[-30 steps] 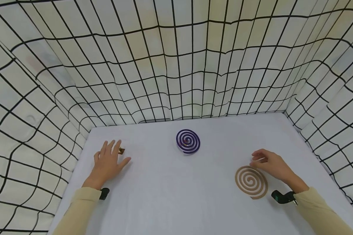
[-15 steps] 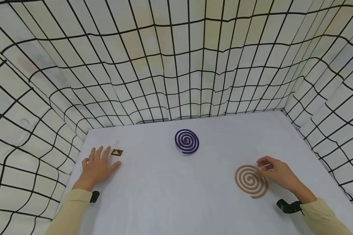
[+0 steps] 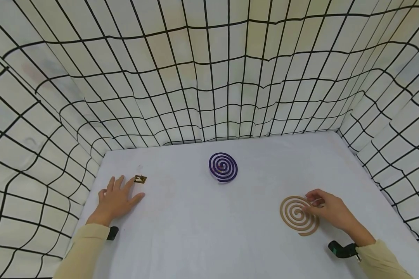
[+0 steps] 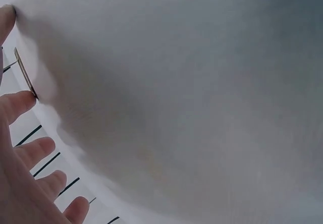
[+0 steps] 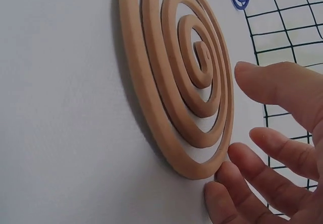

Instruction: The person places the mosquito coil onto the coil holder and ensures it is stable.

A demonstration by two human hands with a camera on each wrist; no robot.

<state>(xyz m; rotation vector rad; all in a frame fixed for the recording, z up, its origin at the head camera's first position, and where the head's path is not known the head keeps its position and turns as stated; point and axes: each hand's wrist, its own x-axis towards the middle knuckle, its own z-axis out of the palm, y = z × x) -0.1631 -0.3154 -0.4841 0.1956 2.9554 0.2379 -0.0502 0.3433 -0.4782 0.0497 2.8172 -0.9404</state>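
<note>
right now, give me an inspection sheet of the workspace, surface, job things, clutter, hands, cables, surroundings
surface: white tabletop
job's things: tan spiral flat near the right hand; small gold piece by the left hand
clutter: purple spiral, farther back, between the hands
left hand: fingers spread, a fingertip at the gold piece's edge
right hand: fingertips at the tan spiral's rim, thumb above
cables: nothing seen
surroundings: pale walls with black grid lines

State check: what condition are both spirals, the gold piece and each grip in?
Tan spiral: coiled, lying on the table.
Purple spiral: coiled, untouched.
Gold piece: lying on the table.
Left grip: spread, at the gold piece's edge.
Right grip: loosely curled by the tan spiral, holding nothing.
</note>
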